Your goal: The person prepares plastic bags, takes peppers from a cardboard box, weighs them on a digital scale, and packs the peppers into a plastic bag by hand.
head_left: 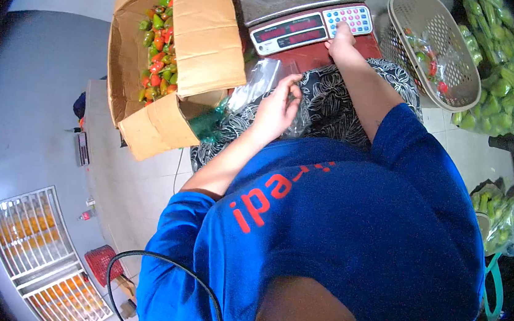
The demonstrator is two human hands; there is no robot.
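A scale (294, 31) with a metal platform and red-digit displays stands at the top centre. My right hand (342, 42) is at its keypad (358, 20), one finger stretched onto the keys and nothing visibly held. Over the patterned cloth (331, 99) on my lap, my left hand (279, 108) hovers or rests with loosely bent fingers, holding nothing that I can make out. Clear plastic bags (257, 83) lie beside and partly behind it. To the left, an open cardboard box (210, 38) contains red and green peppers (158, 58).
A beige perforated basket (463, 72) with peppers in plastic stands right of the scale. Bags of green vegetables (504, 98) line the far right. Green netting (209, 125) lies below the box. A black cable (167, 262) loops at lower left, near a red basket (100, 263).
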